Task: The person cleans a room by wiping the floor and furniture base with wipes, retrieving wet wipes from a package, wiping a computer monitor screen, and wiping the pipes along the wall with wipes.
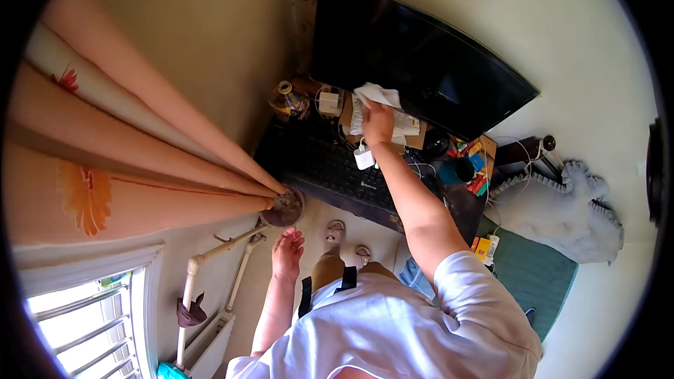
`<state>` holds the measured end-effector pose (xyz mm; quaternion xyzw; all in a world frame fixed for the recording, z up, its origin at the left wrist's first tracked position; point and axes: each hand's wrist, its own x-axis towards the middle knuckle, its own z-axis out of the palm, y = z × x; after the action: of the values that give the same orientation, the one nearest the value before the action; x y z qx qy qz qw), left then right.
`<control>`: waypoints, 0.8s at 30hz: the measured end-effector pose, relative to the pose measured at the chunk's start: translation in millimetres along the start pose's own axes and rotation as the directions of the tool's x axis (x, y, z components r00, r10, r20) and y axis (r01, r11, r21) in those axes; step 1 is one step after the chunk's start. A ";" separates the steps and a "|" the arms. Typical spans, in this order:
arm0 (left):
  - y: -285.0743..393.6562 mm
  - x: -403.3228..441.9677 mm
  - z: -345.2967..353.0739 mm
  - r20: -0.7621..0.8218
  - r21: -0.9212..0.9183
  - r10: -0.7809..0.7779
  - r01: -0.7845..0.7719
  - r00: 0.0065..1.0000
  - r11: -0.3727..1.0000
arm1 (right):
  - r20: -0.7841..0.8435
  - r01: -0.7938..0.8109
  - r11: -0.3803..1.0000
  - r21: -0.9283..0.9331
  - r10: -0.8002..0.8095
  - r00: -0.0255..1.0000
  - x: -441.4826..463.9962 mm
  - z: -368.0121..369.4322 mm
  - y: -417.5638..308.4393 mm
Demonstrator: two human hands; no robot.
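My right hand (378, 123) reaches over the desk, its fingers closed on a thin white cloth (380, 93), possibly a tissue. The cloth is at the lower edge of a large black monitor (414, 56); whether it touches the screen I cannot tell. Below that hand are a cardboard box (414, 142) with white packaging on it and a white charger plug (364, 157). My left hand (287, 255) hangs low by my side, fingers loosely bent and apart, holding nothing. Nearest to it is a round, dark-topped object (283, 208) by the curtain's end.
A black keyboard (337, 172) lies along the desk's front. A bottle (288, 98) stands at the back left, a dark cup (458, 170) and colourful small packets at the right. The gathered curtain (154, 168), pipes (191, 274) and a barred window are on the left.
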<state>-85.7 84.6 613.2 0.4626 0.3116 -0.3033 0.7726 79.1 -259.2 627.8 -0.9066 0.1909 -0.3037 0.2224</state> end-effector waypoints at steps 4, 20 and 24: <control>10.8 11.8 3.5 0.001 0.018 0.018 -0.018 1.000 1.000 | 0.054 0.211 0.976 -0.061 -0.208 0.977 16.0 13.0 -3.8; 23.0 41.1 27.1 0.045 0.115 -0.018 0.013 0.999 0.993 | 0.182 0.062 0.848 -0.527 0.042 0.982 -18.4 -97.9 86.4; 14.5 35.3 32.5 0.083 0.093 -0.004 -0.004 0.997 0.996 | 0.215 0.087 0.878 -0.470 0.018 0.977 -14.1 -80.2 73.8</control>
<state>-46.3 54.5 606.3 0.4851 0.2647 -0.3364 0.7625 2.1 -336.6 640.4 -0.9638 0.2185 -0.1528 0.0062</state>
